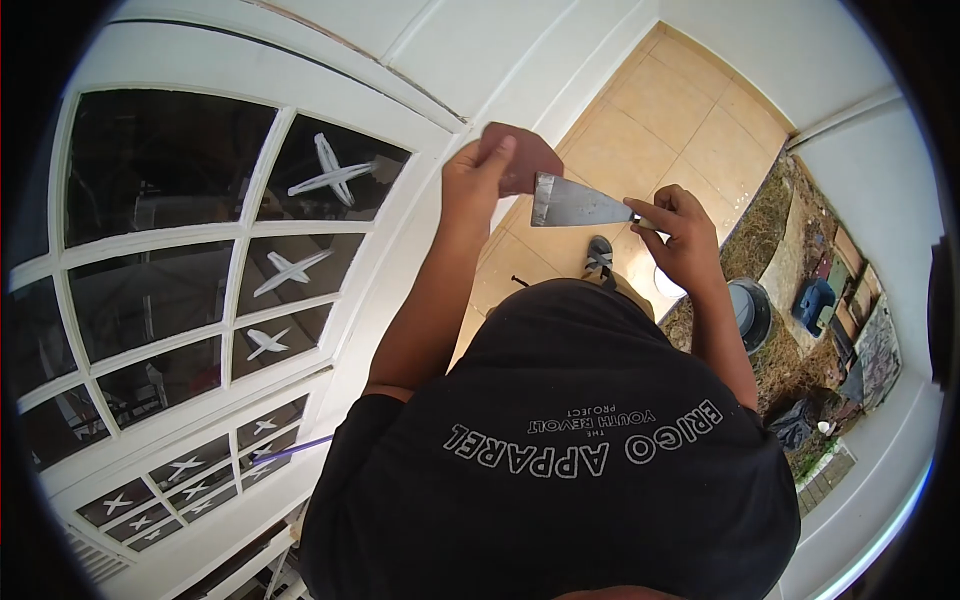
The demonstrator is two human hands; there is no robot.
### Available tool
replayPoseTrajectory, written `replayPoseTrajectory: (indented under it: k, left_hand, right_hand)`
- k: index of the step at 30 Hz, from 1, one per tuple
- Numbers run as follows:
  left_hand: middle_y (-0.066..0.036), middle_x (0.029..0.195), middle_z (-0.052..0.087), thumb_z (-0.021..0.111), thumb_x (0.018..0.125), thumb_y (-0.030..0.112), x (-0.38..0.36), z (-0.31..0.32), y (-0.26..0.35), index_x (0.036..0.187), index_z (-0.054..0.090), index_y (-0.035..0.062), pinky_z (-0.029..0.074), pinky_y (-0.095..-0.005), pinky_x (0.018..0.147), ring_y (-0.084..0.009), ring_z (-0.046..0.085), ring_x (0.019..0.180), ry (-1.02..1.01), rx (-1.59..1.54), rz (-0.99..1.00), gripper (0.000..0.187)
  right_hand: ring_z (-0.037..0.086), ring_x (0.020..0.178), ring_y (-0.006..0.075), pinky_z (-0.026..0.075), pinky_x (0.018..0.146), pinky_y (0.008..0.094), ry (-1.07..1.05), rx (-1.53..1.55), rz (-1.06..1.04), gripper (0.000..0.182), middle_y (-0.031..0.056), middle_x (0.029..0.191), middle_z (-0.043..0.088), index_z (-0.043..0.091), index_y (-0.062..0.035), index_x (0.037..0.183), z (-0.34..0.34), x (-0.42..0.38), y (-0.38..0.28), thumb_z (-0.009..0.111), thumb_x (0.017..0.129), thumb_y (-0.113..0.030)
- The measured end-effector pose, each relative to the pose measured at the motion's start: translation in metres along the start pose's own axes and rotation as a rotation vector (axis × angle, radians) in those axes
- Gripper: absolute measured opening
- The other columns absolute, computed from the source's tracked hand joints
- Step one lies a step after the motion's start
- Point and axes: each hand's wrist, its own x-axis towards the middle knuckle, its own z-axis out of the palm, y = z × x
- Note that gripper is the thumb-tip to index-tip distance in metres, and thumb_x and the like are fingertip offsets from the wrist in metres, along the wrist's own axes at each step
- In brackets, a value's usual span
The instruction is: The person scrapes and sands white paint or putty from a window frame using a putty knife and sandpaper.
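Here, left hand [474, 178] is pinching one brown sandpaper sheet [530, 160], right hand [684, 236] is clamping one scraper [580, 204], steady wrists probably serving best.

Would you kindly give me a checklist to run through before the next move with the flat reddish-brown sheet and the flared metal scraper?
1. Flat reddish-brown sheet gripped: ok, the bare left hand holds it, thumb on the near face.
2. Flared metal scraper gripped: ok, the bare right hand holds its handle end.
3. Fingers away from the scraper's wide edge: ok.
4. Scraper and sheet apart: cannot tell, they overlap or nearly meet in this single view.
5. Gloves on: not ok, both hands are bare.
6. Both feet steady: cannot tell, only one grey-and-black shoe shows against the beige tiled floor.
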Motion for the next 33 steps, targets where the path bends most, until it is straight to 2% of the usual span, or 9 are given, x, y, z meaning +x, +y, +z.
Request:
replayPoseTrajectory:
  k: [5, 7, 11, 20, 25, 26, 28, 32, 33]
  left_hand:
    - [-0.013, 0.112, 0.073, 0.063, 0.105, 0.03, 0.02, -0.026, 0.019, 0.123, 0.066, -0.0002, 0.064, -0.0378, 0.08, -0.0235, 0.074, 0.096, 0.105, -0.043, 0.12, 0.036]
    - [-0.014, 0.114, 0.073, 0.06, 0.107, 0.031, 0.014, -0.024, 0.008, 0.127, 0.064, 0.0003, 0.063, -0.0408, 0.082, -0.0245, 0.074, 0.098, -0.1, -0.041, -0.038, 0.037]
    - [-0.012, 0.121, 0.071, 0.054, 0.109, 0.023, -0.004, -0.048, 0.0, 0.133, 0.062, 0.0025, 0.06, -0.0415, 0.09, -0.024, 0.071, 0.106, -0.053, -0.182, 0.002, 0.032]
    - [-0.003, 0.102, 0.07, 0.059, 0.096, -0.002, -0.036, -0.206, 0.015, 0.114, 0.067, 0.0024, 0.049, -0.031, 0.095, -0.0117, 0.064, 0.099, 0.209, 0.088, 0.456, 0.02]
    - [0.0, 0.086, 0.048, 0.042, 0.077, -0.003, -0.103, -0.296, 0.163, 0.089, 0.053, 0.0029, 0.042, -0.0271, 0.076, -0.0092, 0.05, 0.082, 0.357, 0.207, 0.832, 0.017]
    - [0.0, 0.083, 0.045, 0.05, 0.084, 0.004, -0.12, -0.305, 0.199, 0.086, 0.052, 0.0036, 0.041, -0.0276, 0.072, -0.0097, 0.046, 0.077, 0.322, 0.327, 1.017, 0.003]
    - [-0.001, 0.08, 0.043, 0.072, 0.092, 0.025, -0.141, -0.325, 0.249, 0.076, 0.051, 0.005, 0.034, -0.0284, 0.056, -0.0092, 0.042, 0.065, 0.364, 0.642, 1.261, 0.033]
    - [-0.002, 0.07, 0.049, 0.078, 0.084, 0.017, -0.168, -0.312, 0.316, 0.073, 0.054, 0.0073, 0.037, -0.0293, 0.053, -0.0104, 0.049, 0.062, 0.658, 0.863, 1.292, 0.028]
    - [-0.002, 0.075, 0.052, 0.077, 0.079, 0.011, -0.166, -0.316, 0.328, 0.078, 0.057, 0.0074, 0.039, -0.0299, 0.053, -0.0126, 0.05, 0.063, 0.739, 1.11, 1.477, 0.021]
  right_hand:
    - [0.059, 0.074, 0.0216, 0.049, 0.063, 0.0339, -0.005, 0.183, 0.095, 0.04, 0.0087, 0.091, 0.059, 0.077, -0.0111, 0.119, -0.006, 0.014, 0.001, 0.082, 0.08, -0.005]
    - [0.059, 0.073, 0.021, 0.049, 0.062, 0.0332, -0.003, 0.171, 0.056, 0.04, 0.0091, 0.091, 0.059, 0.076, -0.0108, 0.12, 0.001, 0.02, 0.003, 0.082, 0.081, -0.005]
    - [0.063, 0.078, 0.0221, 0.051, 0.068, 0.0333, 0.307, 0.148, 0.322, 0.036, 0.0085, 0.092, 0.061, 0.076, -0.011, 0.12, 0.023, 0.029, 0.02, 0.081, 0.085, -0.011]
    - [0.063, 0.083, 0.0292, 0.053, 0.073, 0.0368, 0.183, 0.162, -0.034, 0.037, 0.0152, 0.099, 0.059, 0.072, -0.0036, 0.118, 0.018, 0.11, -0.028, 0.074, 0.082, 0.001]
    - [0.068, 0.093, 0.0354, 0.056, 0.081, 0.0439, 0.175, -0.21, -0.278, 0.039, 0.0145, 0.102, 0.07, 0.072, -0.0079, 0.118, -0.051, 0.154, -0.11, 0.075, 0.08, 0.001]
    - [0.069, 0.093, 0.035, 0.056, 0.08, 0.0431, 0.222, -0.217, -0.314, 0.04, 0.0143, 0.102, 0.071, 0.072, -0.0056, 0.119, -0.064, 0.168, -0.123, 0.074, 0.08, 0.003]
    - [0.069, 0.088, 0.0285, 0.056, 0.077, 0.0364, 0.309, -0.197, -0.393, 0.041, 0.0149, 0.104, 0.07, 0.07, -0.0014, 0.123, -0.09, 0.188, -0.162, 0.072, 0.082, 0.007]
    - [0.071, 0.087, 0.0252, 0.056, 0.072, 0.0345, 0.538, -0.183, -0.594, 0.044, 0.0149, 0.105, 0.071, 0.07, -0.0009, 0.126, -0.113, 0.214, -0.264, 0.071, 0.083, 0.01]
    - [0.07, 0.088, 0.0249, 0.055, 0.073, 0.0341, 0.56, -0.198, -0.666, 0.042, 0.0141, 0.104, 0.07, 0.07, -0.0004, 0.125, -0.117, 0.221, -0.286, 0.07, 0.084, 0.01]
